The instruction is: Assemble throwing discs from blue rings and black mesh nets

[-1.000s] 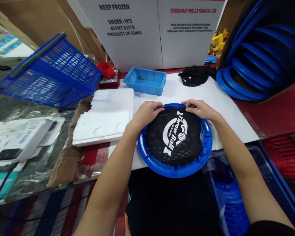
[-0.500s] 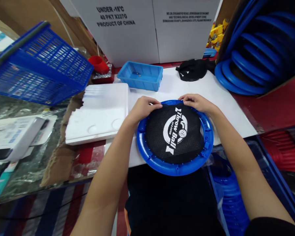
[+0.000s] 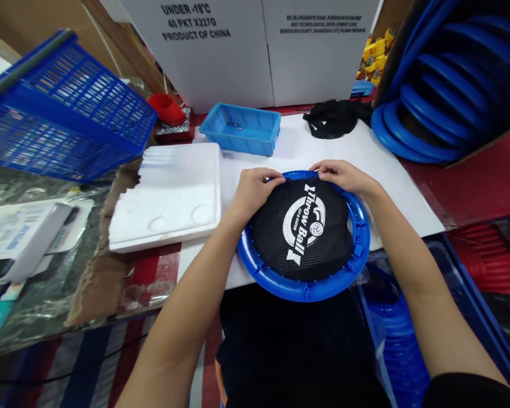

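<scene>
Both hands, the left hand [image 3: 255, 190] and right hand [image 3: 344, 175], pinch the far edge of the black mesh [image 3: 301, 229] stretched in a blue plastic ring [image 3: 306, 289] at the counter's near edge. The ring looks stiff and light, the mesh soft; the rim gives the surest hold. The mesh reads "Throw Ball"; a white carton [image 3: 204, 51] behind reads "UNDER -18°C, PRODUCT OF CHINA".
</scene>
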`<state>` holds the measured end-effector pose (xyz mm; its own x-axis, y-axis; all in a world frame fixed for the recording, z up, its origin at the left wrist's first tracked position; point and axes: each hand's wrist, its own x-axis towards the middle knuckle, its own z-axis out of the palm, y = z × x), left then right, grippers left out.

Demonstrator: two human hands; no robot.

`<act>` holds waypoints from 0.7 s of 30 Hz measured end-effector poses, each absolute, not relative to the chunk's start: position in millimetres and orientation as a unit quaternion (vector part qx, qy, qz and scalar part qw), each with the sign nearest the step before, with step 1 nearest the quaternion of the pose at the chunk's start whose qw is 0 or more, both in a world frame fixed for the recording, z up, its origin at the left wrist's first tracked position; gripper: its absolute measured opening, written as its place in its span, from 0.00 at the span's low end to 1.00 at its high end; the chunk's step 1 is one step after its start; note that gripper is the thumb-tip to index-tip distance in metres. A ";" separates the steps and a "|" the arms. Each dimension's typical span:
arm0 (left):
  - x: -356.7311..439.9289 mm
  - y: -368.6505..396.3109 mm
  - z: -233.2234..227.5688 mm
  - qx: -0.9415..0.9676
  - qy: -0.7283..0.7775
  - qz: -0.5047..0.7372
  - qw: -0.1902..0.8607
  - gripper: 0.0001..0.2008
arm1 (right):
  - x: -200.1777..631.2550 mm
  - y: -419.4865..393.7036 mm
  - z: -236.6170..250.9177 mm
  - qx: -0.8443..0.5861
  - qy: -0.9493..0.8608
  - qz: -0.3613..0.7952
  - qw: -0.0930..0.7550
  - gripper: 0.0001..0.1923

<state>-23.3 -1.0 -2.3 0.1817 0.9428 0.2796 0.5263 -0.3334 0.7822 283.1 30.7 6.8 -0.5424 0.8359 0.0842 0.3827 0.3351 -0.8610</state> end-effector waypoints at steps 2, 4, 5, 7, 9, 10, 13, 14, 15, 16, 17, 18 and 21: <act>-25.2 -0.1 -1.8 0.714 0.511 0.388 0.283 0.07 | 282.8 30.4 6.0 -0.397 -0.774 0.415 0.268 0.12; -27.3 1.0 -1.3 0.704 0.513 0.388 0.301 0.07 | 282.9 30.7 4.8 -0.398 -0.775 0.413 0.264 0.12; -28.0 1.5 -1.2 0.698 0.516 0.388 0.309 0.08 | 283.0 31.0 3.7 -0.400 -0.775 0.411 0.264 0.12; -28.2 2.4 -1.7 0.688 0.521 0.389 0.322 0.09 | 283.2 31.9 1.0 -0.403 -0.777 0.402 0.270 0.11; -27.2 3.0 -3.0 0.682 0.524 0.392 0.326 0.10 | 283.4 33.0 -1.7 -0.403 -0.777 0.395 0.280 0.10; -26.4 3.3 -3.9 0.681 0.525 0.394 0.326 0.10 | 283.5 33.5 -2.4 -0.403 -0.776 0.394 0.284 0.10; -24.6 4.3 -7.0 0.679 0.522 0.402 0.323 0.09 | 283.5 33.5 -0.4 -0.399 -0.772 0.410 0.276 0.12; -24.4 4.6 -7.9 0.678 0.521 0.406 0.323 0.08 | 283.2 32.8 1.3 -0.400 -0.769 0.419 0.272 0.12; -24.4 5.1 -8.8 0.677 0.519 0.409 0.324 0.08 | 282.6 31.8 3.1 -0.402 -0.763 0.425 0.274 0.13; -24.6 5.5 -9.5 0.676 0.516 0.414 0.325 0.08 | 281.7 30.5 4.6 -0.403 -0.760 0.427 0.280 0.13; -24.9 6.0 -10.1 0.675 0.513 0.417 0.328 0.08 | 280.7 29.0 5.7 -0.401 -0.762 0.421 0.285 0.13; -25.2 6.5 -10.6 0.674 0.510 0.420 0.331 0.09 | 279.4 27.4 6.1 -0.395 -0.773 0.406 0.287 0.14; -25.8 7.8 -11.1 0.672 0.506 0.420 0.340 0.10 | 275.1 21.7 4.6 -0.361 -0.839 0.327 0.243 0.14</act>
<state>-25.8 7.8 -11.1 0.1344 0.9662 0.2201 0.3944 -0.2559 0.8826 275.1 21.7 4.6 -0.6210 0.7647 0.1718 0.4469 0.5256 -0.7239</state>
